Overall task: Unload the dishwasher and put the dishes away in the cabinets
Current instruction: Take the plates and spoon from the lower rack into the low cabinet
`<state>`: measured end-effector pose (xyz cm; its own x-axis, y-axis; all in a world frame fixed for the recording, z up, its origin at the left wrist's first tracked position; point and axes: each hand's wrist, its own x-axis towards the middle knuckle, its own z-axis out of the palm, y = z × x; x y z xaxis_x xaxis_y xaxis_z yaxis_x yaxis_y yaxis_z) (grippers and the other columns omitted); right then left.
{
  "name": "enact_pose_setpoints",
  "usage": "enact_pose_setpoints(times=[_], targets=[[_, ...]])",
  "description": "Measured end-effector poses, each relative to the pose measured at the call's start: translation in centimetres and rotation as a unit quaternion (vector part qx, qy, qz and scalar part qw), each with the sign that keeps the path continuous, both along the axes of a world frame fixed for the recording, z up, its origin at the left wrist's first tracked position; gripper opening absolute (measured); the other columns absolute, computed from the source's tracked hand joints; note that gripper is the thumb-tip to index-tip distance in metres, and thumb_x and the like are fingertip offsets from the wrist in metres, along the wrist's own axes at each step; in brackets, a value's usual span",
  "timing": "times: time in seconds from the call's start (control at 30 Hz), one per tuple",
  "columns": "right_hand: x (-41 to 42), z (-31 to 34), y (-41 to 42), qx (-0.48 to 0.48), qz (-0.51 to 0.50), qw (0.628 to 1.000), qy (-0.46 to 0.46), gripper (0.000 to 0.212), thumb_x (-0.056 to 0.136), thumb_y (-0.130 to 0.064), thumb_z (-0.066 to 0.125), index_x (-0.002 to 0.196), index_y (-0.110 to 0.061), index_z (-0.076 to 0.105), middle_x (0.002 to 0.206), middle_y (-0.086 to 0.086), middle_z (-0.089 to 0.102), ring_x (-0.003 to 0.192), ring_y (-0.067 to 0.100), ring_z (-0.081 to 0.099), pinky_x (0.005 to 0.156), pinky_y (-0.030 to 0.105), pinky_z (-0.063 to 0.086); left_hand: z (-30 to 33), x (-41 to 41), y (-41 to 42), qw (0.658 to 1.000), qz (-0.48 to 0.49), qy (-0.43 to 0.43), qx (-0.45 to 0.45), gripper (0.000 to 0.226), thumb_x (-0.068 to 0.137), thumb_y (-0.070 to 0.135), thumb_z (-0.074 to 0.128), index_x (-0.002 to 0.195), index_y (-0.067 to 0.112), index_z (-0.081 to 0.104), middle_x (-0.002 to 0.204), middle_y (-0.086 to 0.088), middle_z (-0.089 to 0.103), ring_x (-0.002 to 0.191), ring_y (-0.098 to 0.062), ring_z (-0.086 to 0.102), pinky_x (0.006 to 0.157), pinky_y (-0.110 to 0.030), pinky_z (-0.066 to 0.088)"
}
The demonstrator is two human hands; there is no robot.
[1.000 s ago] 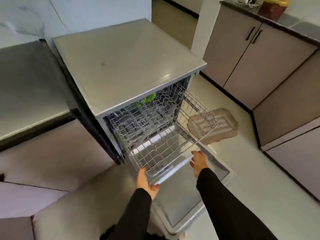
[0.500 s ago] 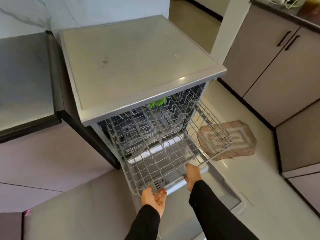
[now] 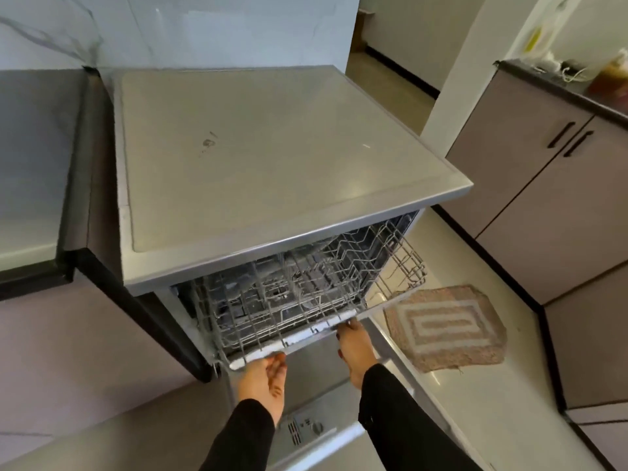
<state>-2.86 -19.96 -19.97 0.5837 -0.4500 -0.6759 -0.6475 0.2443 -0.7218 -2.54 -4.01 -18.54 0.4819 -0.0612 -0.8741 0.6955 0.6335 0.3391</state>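
Both hands are pressing the rack's point(image 3: 289, 300) front edge, apart. The left hand point(image 3: 263, 379) and right hand point(image 3: 355, 345) are lying flat, fingers straight, gripping nothing.

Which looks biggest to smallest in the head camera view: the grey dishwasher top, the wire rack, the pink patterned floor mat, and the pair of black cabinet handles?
1. Grey flat dishwasher top
2. Wire metal rack, partly hidden under the top
3. Pink patterned woven floor mat
4. Pair of black bar cabinet handles, though they are farther away, which shrinks them.
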Motion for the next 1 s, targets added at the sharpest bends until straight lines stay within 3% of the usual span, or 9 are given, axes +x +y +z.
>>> enact_pose_setpoints(times=[0.07,0.17,0.23,0.37,0.5,0.73,0.87,0.93,1.0], targets=[[3.0,-0.2,-0.1,-0.034,0.044,0.998,-0.024,0.033,0.101,-0.017,0.039,0.133,-0.01,0.045,0.109,0.006,0.056,0.074,0.013,0.049,0.075,0.027,0.042,-0.9,2.9,0.3,0.999,0.02,-0.032,0.001,0.023,0.102,0.009,0.035,0.115,0.002,0.053,0.089,-0.012,0.06,0.043,-0.007,0.059,0.05,-0.003,0.045],[7.7,-1.5,0.6,-0.127,0.065,0.989,-0.037,0.036,0.099,-0.022,0.043,0.125,0.001,0.051,0.106,0.013,0.06,0.088,0.021,0.052,0.085,0.035,0.045,-2.3,7.2,0.9,0.997,0.035,-0.069,0.002,0.023,0.102,0.02,0.04,0.095,0.007,0.057,0.076,-0.008,0.068,0.058,-0.011,0.065,0.057,-0.011,0.053],[9.9,-3.1,1.3,-0.155,0.046,0.987,-0.021,0.041,0.099,-0.029,0.041,0.125,0.004,0.047,0.105,0.017,0.065,0.087,0.024,0.058,0.085,0.04,0.05,-3.2,9.4,1.0,0.996,0.032,-0.08,0.006,0.029,0.102,0.023,0.04,0.081,0.009,0.054,0.053,-0.003,0.067,0.045,-0.011,0.065,0.046,-0.018,0.054],[11.1,-5.1,2.6,-0.223,0.022,0.974,-0.025,0.034,0.097,-0.037,0.043,0.122,-0.014,0.04,0.083,0.009,0.063,0.069,0.019,0.053,0.072,0.035,0.054,-4.1,10.9,1.1,0.996,0.02,-0.088,0.0,0.03,0.103,0.022,0.038,0.081,0.006,0.052,0.05,-0.004,0.067,0.042,-0.012,0.065,0.039,-0.019,0.052],[11.8,-5.7,2.8,-0.249,0.046,0.965,-0.069,0.062,0.096,-0.034,0.047,0.142,-0.001,0.024,0.085,0.006,0.068,0.072,0.021,0.063,0.068,0.035,0.054,-4.5,12.0,1.5,0.993,0.011,-0.121,-0.009,0.026,0.101,0.021,0.041,0.086,0.006,0.056,0.06,-0.004,0.07,0.049,-0.011,0.067,0.038,-0.014,0.048],[14.7,-5.3,2.3,-0.325,0.111,0.937,-0.056,0.063,0.097,-0.038,0.044,0.138,0.007,0.029,0.106,0.02,0.067,0.094,0.034,0.065,0.078,0.04,0.054,-4.5,15.3,1.5,0.99,0.011,-0.143,0.004,0.027,0.103,0.022,0.038,0.083,0.008,0.05,0.08,-0.009,0.066,0.051,-0.01,0.067,0.043,-0.017,0.052],[14.3,-5.1,2.6,-0.346,0.125,0.929,-0.052,0.069,0.098,-0.041,0.043,0.143,0.007,0.021,0.117,0.019,0.063,0.102,0.035,0.061,0.082,0.038,0.05,-4.5,15.0,1.2,0.988,0.0,-0.153,0.027,0.026,0.103,0.024,0.038,0.086,0.01,0.052,0.086,-0.005,0.065,0.076,-0.013,0.063,0.047,-0.015,0.053],[13.6,-4.7,2.4,-0.342,0.128,0.927,-0.081,0.07,0.097,-0.041,0.045,0.146,0.004,0.022,0.104,0.012,0.064,0.088,0.027,0.061,0.071,0.03,0.044,-4.5,14.6,1.3,0.986,-0.005,-0.16,0.038,0.025,0.102,0.025,0.04,0.086,0.013,0.053,0.089,-0.003,0.066,0.081,-0.011,0.064,0.069,-0.021,0.057],[12.4,-4.9,1.9,-0.276,0.119,0.943,-0.143,0.066,0.097,-0.038,0.05,0.148,-0.006,0.025,0.089,-0.003,0.06,0.066,0.011,0.055,0.062,0.024,0.041,-4.2,14.0,1.6,0.982,-0.037,-0.177,0.06,0.025,0.101,0.028,0.041,0.085,0.014,0.054,0.095,-0.001,0.067,0.086,-0.008,0.065,0.071,-0.024,0.055]])
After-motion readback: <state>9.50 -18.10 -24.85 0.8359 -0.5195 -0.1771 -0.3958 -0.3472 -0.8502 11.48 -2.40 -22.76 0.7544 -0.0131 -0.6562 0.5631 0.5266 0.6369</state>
